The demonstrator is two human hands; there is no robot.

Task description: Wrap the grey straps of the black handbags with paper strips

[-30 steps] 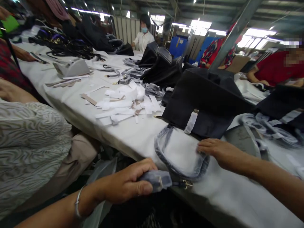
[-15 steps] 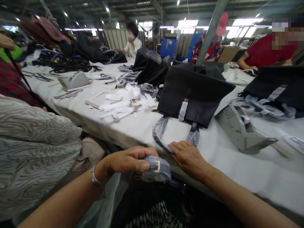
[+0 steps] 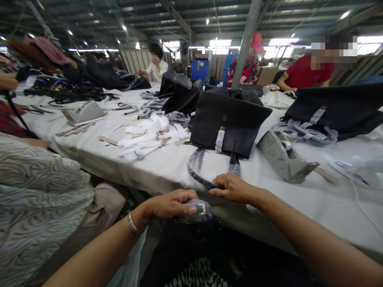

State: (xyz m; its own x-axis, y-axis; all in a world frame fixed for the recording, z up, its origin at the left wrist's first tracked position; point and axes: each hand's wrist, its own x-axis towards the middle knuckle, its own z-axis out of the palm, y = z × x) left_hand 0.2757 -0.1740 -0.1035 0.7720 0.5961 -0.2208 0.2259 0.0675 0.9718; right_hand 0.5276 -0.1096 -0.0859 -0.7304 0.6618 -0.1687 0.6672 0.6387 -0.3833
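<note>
Beyond the right hand lies the black bag.

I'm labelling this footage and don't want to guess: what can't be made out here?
All in the head view:
- Part of the wrapped strap: hidden by the fingers of the left hand.
- A stretch of the bag handle: covered by the right hand.
- Inside of the near black bag: hidden by its own panel.
- Far black bag's right end: cut by the right edge.
- Marks on the grey dispenser: too small.
</note>
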